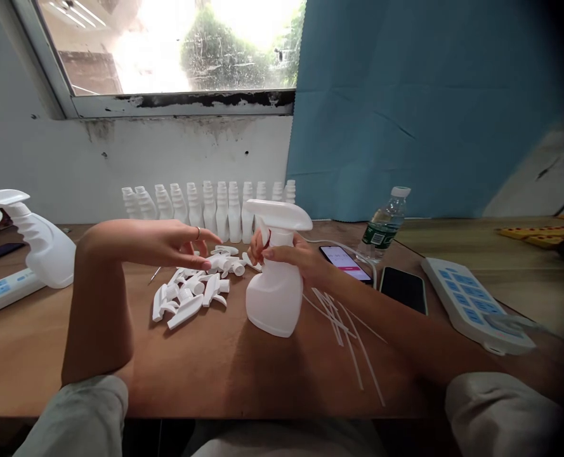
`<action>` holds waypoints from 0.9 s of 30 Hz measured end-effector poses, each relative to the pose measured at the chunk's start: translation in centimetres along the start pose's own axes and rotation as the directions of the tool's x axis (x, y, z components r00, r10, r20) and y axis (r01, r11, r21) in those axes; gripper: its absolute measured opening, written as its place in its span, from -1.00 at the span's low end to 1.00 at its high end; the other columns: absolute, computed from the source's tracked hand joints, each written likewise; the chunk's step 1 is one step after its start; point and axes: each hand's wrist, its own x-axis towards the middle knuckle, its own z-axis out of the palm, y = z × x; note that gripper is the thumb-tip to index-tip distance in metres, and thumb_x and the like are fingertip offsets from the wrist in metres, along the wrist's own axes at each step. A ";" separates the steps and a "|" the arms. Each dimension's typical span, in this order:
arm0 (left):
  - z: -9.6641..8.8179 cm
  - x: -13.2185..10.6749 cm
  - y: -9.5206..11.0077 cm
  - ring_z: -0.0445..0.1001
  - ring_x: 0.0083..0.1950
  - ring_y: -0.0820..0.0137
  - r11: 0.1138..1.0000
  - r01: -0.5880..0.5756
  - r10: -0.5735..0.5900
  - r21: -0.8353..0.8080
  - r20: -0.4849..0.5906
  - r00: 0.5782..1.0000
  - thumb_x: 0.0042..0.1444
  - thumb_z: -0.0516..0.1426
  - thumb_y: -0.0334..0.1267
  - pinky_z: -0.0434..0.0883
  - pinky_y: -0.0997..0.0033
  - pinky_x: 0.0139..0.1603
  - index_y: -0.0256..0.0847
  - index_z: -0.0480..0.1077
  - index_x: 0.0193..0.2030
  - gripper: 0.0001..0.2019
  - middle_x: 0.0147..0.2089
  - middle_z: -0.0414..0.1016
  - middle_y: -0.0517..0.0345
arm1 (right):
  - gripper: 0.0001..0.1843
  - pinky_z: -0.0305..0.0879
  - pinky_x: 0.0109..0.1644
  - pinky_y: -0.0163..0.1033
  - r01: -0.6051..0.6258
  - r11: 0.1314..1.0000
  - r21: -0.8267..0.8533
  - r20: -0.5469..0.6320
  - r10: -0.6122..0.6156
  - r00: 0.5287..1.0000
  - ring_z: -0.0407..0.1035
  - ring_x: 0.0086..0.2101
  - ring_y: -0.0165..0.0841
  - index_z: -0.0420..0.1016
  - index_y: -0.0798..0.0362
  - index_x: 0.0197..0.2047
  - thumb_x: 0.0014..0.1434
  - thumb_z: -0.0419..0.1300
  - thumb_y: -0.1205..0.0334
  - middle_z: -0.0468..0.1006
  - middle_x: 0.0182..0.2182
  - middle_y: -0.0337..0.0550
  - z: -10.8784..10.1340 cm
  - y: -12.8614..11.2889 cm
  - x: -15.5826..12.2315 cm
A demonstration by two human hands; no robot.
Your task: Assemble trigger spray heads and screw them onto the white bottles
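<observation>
My right hand (291,257) is wrapped round the neck of a white spray bottle (273,304), which stands slightly tilted with its trigger head fitted on top. My left hand (186,246) hovers over a pile of loose white trigger spray heads (191,292), its fingers stretched out and apart. A ring is on one of its fingers. Several thin white dip tubes (341,324) lie on the table to the right of the bottle, under and beside my right forearm.
White bottles without heads (222,212) stand in a row along the wall. A second spray bottle (46,247) stands at the left on a power strip (10,292). To the right are a lit phone (346,263), a dark phone (403,291), a water bottle (384,222) and another power strip (472,304).
</observation>
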 end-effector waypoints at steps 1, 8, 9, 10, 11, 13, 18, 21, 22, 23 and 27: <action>0.0 0.1 0.2 0.57 -0.15 0.34 0.999 -0.017 0.017 -0.032 0.012 1.000 0.17 0.09 0.14 0.44 0.52 -0.27 0.15 0.26 0.27 -0.47 -0.03 0.58 0.13 | -0.81 0.27 -0.22 -0.26 0.004 1.000 0.003 -0.002 -0.004 1.000 0.34 -0.31 -0.37 0.43 0.10 -0.27 0.04 0.28 0.23 0.45 -0.34 -0.16 0.0 0.1 0.0; 0.3 1.1 1.2 0.56 -0.17 0.35 0.994 -0.051 0.062 -0.094 0.111 0.992 0.19 0.09 0.12 0.41 0.52 -0.29 0.10 0.20 0.30 -0.45 -0.03 0.57 0.09 | -0.79 0.29 -0.29 -0.27 -0.085 0.996 0.031 -0.025 0.085 0.996 0.36 -0.34 -0.37 0.42 0.08 -0.24 0.08 0.28 0.19 0.50 -0.28 -0.12 -0.1 0.1 -0.2; 0.4 1.3 1.4 0.56 -0.18 0.35 0.993 -0.075 0.082 -0.090 0.076 0.994 0.19 0.09 0.11 0.41 0.52 -0.30 0.09 0.15 0.33 -0.42 -0.04 0.57 0.08 | -0.81 0.29 -0.29 -0.28 -0.076 0.997 0.012 -0.030 0.076 0.997 0.36 -0.34 -0.37 0.42 0.09 -0.27 0.08 0.28 0.19 0.49 -0.31 -0.13 -0.1 0.1 -0.3; 0.5 1.5 1.6 0.57 -0.19 0.36 0.990 -0.113 0.115 -0.088 0.016 0.993 0.19 0.10 0.09 0.40 0.53 -0.32 0.07 0.10 0.35 -0.39 -0.05 0.58 0.08 | -0.82 0.29 -0.28 -0.28 -0.063 0.998 -0.008 -0.023 0.063 0.998 0.36 -0.34 -0.37 0.43 0.10 -0.29 0.08 0.28 0.19 0.48 -0.34 -0.14 0.0 0.1 -0.3; 0.5 1.8 1.9 0.57 -0.20 0.36 0.984 -0.158 0.153 -0.084 -0.062 0.986 0.19 0.11 0.07 0.40 0.53 -0.34 0.05 0.08 0.37 -0.37 -0.05 0.57 0.06 | -0.82 0.30 -0.27 -0.27 -0.053 0.998 -0.020 -0.006 0.052 0.999 0.36 -0.34 -0.37 0.43 0.11 -0.30 0.08 0.29 0.19 0.48 -0.36 -0.15 0.0 0.1 -0.3; 0.6 2.2 2.7 0.56 -0.24 0.38 0.966 -0.250 0.227 -0.061 -0.256 0.940 0.19 0.13 0.03 0.40 0.53 -0.37 -0.03 0.11 0.35 -0.38 -0.07 0.57 0.04 | -0.82 0.31 -0.24 -0.26 -0.035 0.999 -0.019 0.036 0.035 0.999 0.37 -0.34 -0.37 0.45 0.12 -0.32 0.08 0.29 0.19 0.47 -0.36 -0.15 0.2 0.1 -0.2; 0.9 3.1 4.4 0.50 -0.40 0.45 0.948 -0.315 0.251 0.039 -0.701 0.667 0.14 0.21 0.01 0.40 0.50 -0.42 -0.13 0.50 -0.01 -0.64 -0.33 0.58 0.14 | -0.70 0.35 -0.17 -0.22 -0.075 0.997 0.026 0.116 0.071 0.991 0.40 -0.27 -0.34 0.48 0.11 -0.15 0.10 0.27 0.10 0.51 -0.26 -0.11 0.6 0.1 -0.2; 0.7 2.8 4.4 0.44 -0.48 0.49 0.936 -0.348 0.160 -0.058 -0.809 0.565 0.03 0.31 -0.01 0.40 0.48 -0.46 -0.17 0.58 -0.26 -0.72 -0.47 0.54 0.19 | -0.53 0.35 -0.03 -0.13 -0.103 0.983 -0.153 0.089 0.118 0.989 0.41 -0.11 -0.25 0.44 0.08 0.04 0.14 0.26 -0.01 0.52 -0.08 -0.03 0.5 -0.1 -0.4; 0.6 2.5 4.2 0.42 -0.50 0.50 0.924 -0.365 0.116 -0.114 -0.827 0.550 -0.01 0.33 -0.02 0.41 0.47 -0.48 -0.17 0.58 -0.27 -0.72 -0.48 0.53 0.20 | -0.51 0.35 0.00 -0.11 -0.106 0.965 -0.241 0.071 0.126 0.989 0.40 -0.07 -0.23 0.43 0.06 0.07 0.15 0.25 -0.03 0.50 -0.03 -0.02 0.5 -0.1 -0.4; 0.3 2.1 4.0 0.41 -0.52 0.51 0.914 -0.373 0.067 -0.161 -0.845 0.530 -0.02 0.34 -0.03 0.41 0.47 -0.50 -0.17 0.58 -0.26 -0.72 -0.49 0.54 0.20 | -0.51 0.34 0.02 -0.10 -0.097 0.940 -0.328 0.051 0.120 0.991 0.39 -0.03 -0.21 0.42 0.04 0.09 0.17 0.24 -0.03 0.48 0.01 -0.02 0.3 0.0 -0.4; -1.0 -0.2 1.7 0.37 -0.55 0.54 0.954 -0.240 -0.098 -0.178 -0.946 0.309 -0.02 0.36 -0.12 0.40 0.46 -0.55 -0.22 0.59 -0.27 -0.76 -0.49 0.54 0.21 | -0.54 0.32 0.09 -0.04 -0.027 0.827 -0.561 -0.023 0.017 1.000 0.33 0.07 -0.19 0.36 0.00 0.14 0.25 0.14 -0.03 0.40 0.11 -0.01 -0.6 0.8 -0.2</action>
